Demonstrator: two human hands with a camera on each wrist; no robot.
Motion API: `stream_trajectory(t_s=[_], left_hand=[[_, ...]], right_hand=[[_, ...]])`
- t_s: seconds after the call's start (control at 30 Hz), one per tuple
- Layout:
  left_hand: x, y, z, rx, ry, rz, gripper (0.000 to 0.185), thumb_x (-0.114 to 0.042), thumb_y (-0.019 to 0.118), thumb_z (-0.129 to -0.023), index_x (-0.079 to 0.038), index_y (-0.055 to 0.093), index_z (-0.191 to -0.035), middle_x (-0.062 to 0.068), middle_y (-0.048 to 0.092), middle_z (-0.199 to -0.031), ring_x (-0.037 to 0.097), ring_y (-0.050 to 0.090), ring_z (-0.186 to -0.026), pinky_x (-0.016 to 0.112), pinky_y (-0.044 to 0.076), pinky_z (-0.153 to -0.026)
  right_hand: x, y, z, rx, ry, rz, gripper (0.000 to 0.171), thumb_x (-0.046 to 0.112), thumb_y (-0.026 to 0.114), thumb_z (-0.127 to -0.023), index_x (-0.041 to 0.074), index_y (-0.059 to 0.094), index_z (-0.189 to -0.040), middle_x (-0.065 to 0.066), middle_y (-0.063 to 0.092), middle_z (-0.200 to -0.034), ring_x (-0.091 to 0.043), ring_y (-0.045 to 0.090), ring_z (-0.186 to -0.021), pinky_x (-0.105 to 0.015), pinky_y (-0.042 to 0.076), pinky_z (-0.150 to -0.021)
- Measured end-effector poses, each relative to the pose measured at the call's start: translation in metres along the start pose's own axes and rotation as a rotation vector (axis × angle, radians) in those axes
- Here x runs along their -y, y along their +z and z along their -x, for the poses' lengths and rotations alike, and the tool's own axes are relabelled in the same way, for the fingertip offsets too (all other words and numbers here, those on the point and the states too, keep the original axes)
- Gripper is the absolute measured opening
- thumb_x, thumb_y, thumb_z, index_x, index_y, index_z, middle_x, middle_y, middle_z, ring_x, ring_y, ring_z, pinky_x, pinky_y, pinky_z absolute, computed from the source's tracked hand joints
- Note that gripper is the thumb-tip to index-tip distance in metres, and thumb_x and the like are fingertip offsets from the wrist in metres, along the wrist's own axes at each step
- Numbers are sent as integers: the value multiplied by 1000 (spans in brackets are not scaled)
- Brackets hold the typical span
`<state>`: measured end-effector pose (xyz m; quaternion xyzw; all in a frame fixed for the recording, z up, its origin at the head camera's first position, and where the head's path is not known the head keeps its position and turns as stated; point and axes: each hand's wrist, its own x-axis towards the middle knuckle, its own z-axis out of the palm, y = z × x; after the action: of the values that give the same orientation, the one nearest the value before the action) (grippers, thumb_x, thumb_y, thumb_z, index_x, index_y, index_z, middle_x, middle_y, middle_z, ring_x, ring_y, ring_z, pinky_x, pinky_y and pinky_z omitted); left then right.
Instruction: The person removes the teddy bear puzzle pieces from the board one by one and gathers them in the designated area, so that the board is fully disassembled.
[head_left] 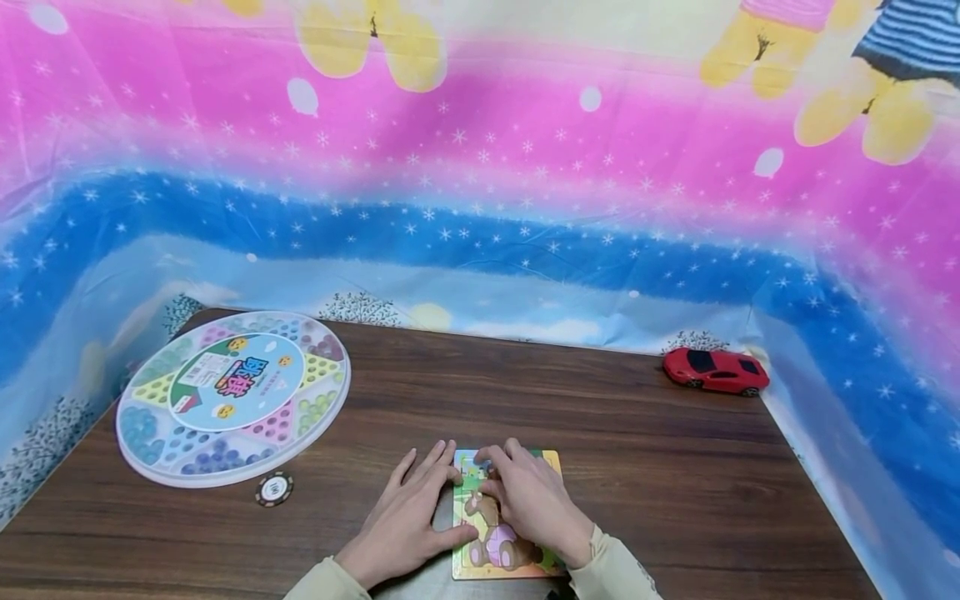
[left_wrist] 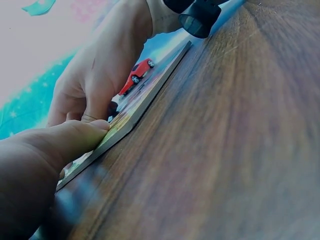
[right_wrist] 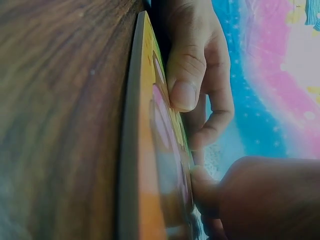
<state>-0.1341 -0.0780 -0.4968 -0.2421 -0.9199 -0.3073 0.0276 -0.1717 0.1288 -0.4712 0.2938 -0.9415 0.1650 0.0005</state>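
Observation:
A square jigsaw puzzle (head_left: pixel 480 572) with a brown bear in pink lies flat on the table. My left hand (head_left: pixel 408 521) lies along its left side, fingers stretched toward the far corner, thumb resting on the face near the bear. The left wrist view shows that thumb pressed at the board's edge. From the right, my right hand (head_left: pixel 532 500) reaches over the upper part of the board. Its curled index finger and thumb pinch a small puzzle piece (head_left: pixel 477 472) at the upper left, mostly hidden by the fingers. The palm covers the board's right side.
A round Chinese checkers set (head_left: pixel 236 379) with coloured marbles stands at the left of the wooden table (head_left: pixel 450 375). Close to its near edge lies a poker chip (head_left: pixel 274 488). A red toy car (head_left: pixel 716 371) sits at the far right corner. A printed cloth (head_left: pixel 480 208) hangs behind.

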Motion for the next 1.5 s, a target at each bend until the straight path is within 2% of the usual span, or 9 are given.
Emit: stream_trajectory(t_s=[0.27, 0.63, 0.97, 1.17, 1.37, 1.5], left_hand=[[0, -2, 1, -23, 23, 57, 46, -59, 70, -81, -22, 60, -106, 15, 35, -153, 26, 23, -145, 54, 8, -115], [0, -4, -1, -27, 39, 133, 32, -51, 74, -81, -27, 70, -103, 19, 36, -151, 31, 25, -144, 58, 8, -114], [0, -4, -1, -55, 58, 123, 22, -44, 77, -80, -30, 75, -97, 15, 40, -150, 30, 30, -142, 60, 12, -114], [-2, -4, -1, -71, 70, 116, 21, -41, 78, -80, -27, 76, -95, 9, 46, -147, 27, 35, -140, 61, 12, -113], [-2, -3, -1, -65, 62, 131, 20, -41, 78, -81, -26, 75, -94, 9, 47, -147, 28, 35, -140, 61, 12, -113], [-1, -3, -1, -62, 59, 133, 20, -41, 77, -81, -27, 75, -94, 9, 47, -147, 28, 35, -140, 61, 12, -113]], right_hand=[[0, 0, 0, -4, 12, 3, 26, 27, 64, -96, 19, 61, -120, 7, 45, -82, -5, 38, -55, -20, 36, -47], [0, 1, 1, -14, 9, -6, 25, 25, 64, -96, 20, 60, -120, 6, 46, -85, -4, 38, -55, -19, 36, -48], [0, 3, 0, -10, 22, -13, 25, 26, 63, -96, 20, 60, -120, 6, 46, -84, -4, 39, -56, -19, 37, -48], [0, 5, 1, -37, 9, -22, 17, 23, 66, -94, 21, 60, -110, 7, 45, -84, -4, 39, -56, -19, 36, -48], [2, 5, 1, -33, 16, -11, 27, 23, 66, -95, 16, 60, -120, 5, 50, -90, -2, 43, -61, -21, 39, -53], [3, 3, 0, -15, 16, -14, 26, 23, 63, -96, 15, 61, -121, 5, 48, -89, -3, 41, -58, -20, 38, -50]])
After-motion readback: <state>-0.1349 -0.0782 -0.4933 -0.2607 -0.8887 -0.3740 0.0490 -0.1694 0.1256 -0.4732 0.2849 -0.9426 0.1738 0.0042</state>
